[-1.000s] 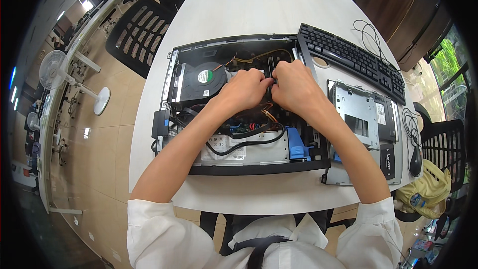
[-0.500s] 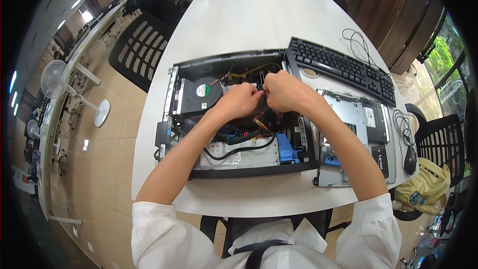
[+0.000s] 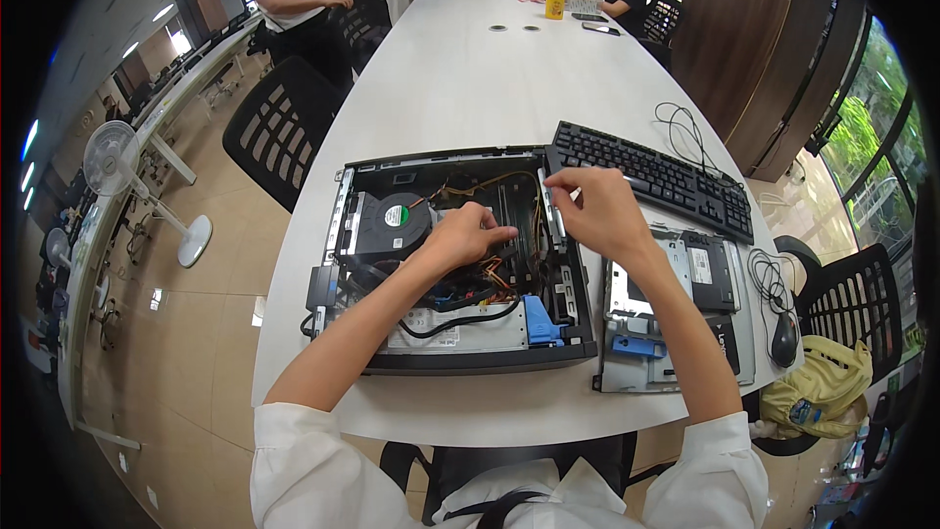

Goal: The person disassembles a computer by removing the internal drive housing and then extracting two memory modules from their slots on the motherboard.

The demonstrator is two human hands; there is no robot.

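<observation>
An opened desktop computer case [image 3: 470,362] lies flat before me, its inside exposed. My left hand [image 3: 460,238] is over the middle of it, just right of the black blower fan [image 3: 390,225]. Its thumb points right, apart from the curled fingers, and nothing shows between them. At the case's upper right edge, my right hand [image 3: 595,208] is closed in a pinch; what the fingertips hold, if anything, I cannot make out. Below the hands are coloured wires, a black cable [image 3: 460,326], the silver power supply [image 3: 431,330] and a blue plastic latch [image 3: 540,321].
Right of the case lie a black keyboard [image 3: 651,176], a removed metal drive bracket [image 3: 627,377] and a wired mouse [image 3: 783,341]. A yellow bottle [image 3: 555,0] and phones stand or lie farther up the white table [image 3: 460,88]. Several people are at the far end; chairs flank the table.
My right hand has moved right, away from my left hand, to the case's right edge. My left hand stays over the inside, its thumb now apart. The view has tilted up slightly.
</observation>
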